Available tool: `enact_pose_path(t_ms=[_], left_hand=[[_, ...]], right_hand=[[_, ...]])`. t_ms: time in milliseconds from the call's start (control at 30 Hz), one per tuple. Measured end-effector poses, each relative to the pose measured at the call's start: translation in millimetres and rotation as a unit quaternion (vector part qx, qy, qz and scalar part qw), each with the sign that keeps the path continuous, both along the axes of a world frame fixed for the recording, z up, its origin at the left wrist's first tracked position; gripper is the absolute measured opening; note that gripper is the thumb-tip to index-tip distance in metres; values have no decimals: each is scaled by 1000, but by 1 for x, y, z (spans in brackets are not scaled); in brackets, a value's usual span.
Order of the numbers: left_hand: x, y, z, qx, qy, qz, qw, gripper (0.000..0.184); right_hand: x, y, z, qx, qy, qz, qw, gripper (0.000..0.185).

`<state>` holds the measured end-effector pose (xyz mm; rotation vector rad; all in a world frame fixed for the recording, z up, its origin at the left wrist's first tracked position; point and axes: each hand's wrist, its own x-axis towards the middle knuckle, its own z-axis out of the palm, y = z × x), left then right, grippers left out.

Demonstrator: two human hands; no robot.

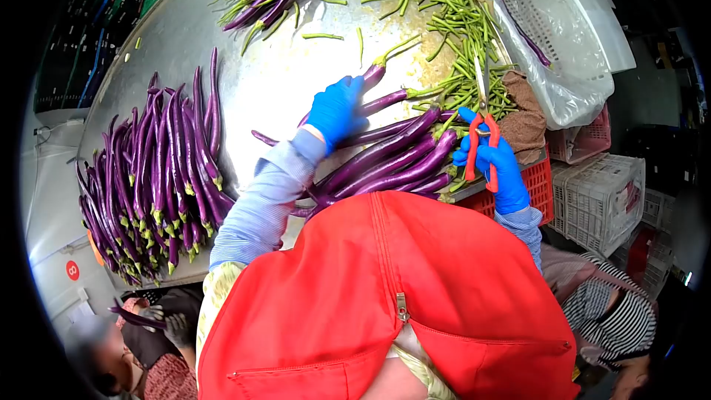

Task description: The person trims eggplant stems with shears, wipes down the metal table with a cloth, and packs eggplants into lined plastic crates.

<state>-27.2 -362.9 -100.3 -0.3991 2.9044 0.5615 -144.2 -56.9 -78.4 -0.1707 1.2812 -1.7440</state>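
Just right of the eggplant bunch (385,153) on the desk (248,89), the red-handled scissors (472,147) would probably work best set square across a stem, near the cap and clear of the gloves. The right hand (505,168) wraps its fingers round their handles, blades pointing away from the body; their gap is hard to tell. Beyond the bunch, the left hand (335,110) lies palm-down, forearm outstretched, fingers curled over one eggplant (375,74), stem toward the green stalks (474,37).
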Motion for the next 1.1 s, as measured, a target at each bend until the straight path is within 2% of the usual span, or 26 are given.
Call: enact_pose_path(t_ms=[67, 167, 267, 333, 500, 600, 833, 1000, 1100], left_hand=[[-4, 16, -19, -74, 24, 67, 995, 71], [-10, 10, -32, -47, 24, 86, 995, 45], [-3, -14, -47, 33, 139, 151, 978, 46], [0, -27, -34, 84, 150, 162, 972, 53], [6, -32, -2, 42, 191, 148, 969, 59], [9, -22, 17, 42, 167, 141, 975, 64], [14, 0, 25, 68, 161, 120, 977, 66], [14, 7, 20, 73, 185, 100, 975, 61], [15, 6, 23, 76, 159, 104, 979, 66]], right_hand=[[0, -4, 5, 7, 3, 13, 1000, 69], [-2, -9, 1, 13, 4, 32, 999, 68], [-3, -12, 11, 47, 38, 71, 996, 67], [-6, -15, 24, 92, 89, 120, 985, 69], [-15, -17, 19, 104, 76, 189, 973, 69], [-22, -27, 18, 110, 98, 204, 968, 70], [-22, -43, 22, 106, 129, 174, 971, 65], [-22, -39, 21, 163, 144, 185, 958, 57], [-27, -33, 16, 183, 142, 187, 955, 58]])
